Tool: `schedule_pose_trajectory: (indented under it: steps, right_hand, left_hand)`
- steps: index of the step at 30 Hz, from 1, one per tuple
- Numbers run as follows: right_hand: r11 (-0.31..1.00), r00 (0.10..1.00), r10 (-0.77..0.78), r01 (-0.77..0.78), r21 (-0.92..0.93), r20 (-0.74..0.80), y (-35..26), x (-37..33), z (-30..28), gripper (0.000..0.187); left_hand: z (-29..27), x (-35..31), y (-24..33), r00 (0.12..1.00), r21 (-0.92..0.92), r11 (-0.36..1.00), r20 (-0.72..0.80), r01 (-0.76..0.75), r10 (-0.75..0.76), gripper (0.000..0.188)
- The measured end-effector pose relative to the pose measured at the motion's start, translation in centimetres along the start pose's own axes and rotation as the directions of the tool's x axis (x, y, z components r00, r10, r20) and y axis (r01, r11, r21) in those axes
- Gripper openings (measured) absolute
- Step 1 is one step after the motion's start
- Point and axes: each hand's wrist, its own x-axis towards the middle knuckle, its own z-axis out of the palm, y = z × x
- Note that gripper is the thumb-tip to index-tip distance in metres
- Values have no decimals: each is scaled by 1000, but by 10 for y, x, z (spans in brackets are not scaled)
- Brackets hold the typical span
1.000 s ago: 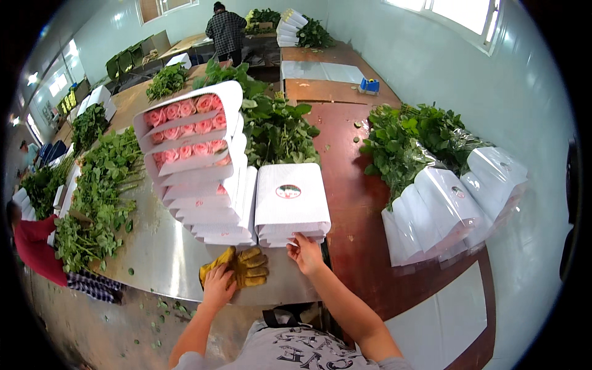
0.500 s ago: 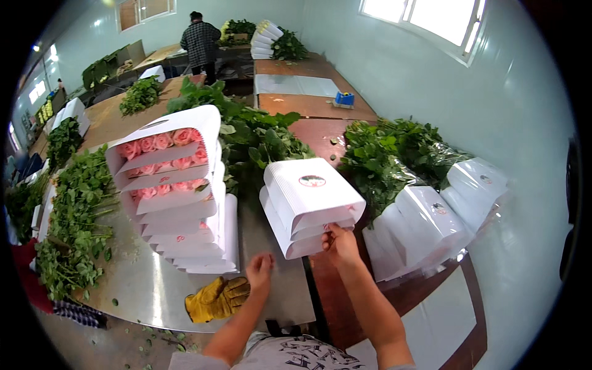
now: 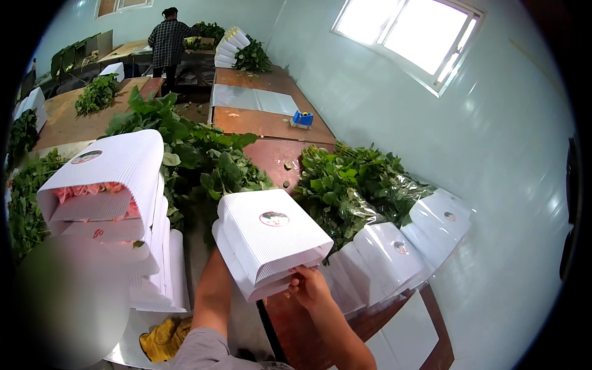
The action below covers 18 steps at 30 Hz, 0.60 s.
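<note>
— lifting now? the white corrugated-cardboard-wrapped flower bundle (image 3: 271, 237) was lying by the steel table's (image 3: 197, 234) near edge a second ago.

— yes, it's hanging clear between both tables. right hand (image 3: 308, 287) is pinching its lower corner; left hand is hiding underneath, grip impossible to tell. yellow work gloves (image 3: 161, 338) are staying behind.

Pale walls (image 3: 394, 123) (bright window (image 3: 419, 37))
</note>
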Motion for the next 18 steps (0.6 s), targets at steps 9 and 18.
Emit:
schedule_pose_trajectory:
  steps: [9,18]
  right_hand:
    - [989,997,-71,74,-132,33,11,13,-11,11]
    - [986,993,-117,120,-115,28,24,-3,-23,24]
  left_hand:
    - [-64,-41,11,991,86,996,-133,0,11,50]
    - [-102,-98,33,985,233,971,-172,58,-18,52]
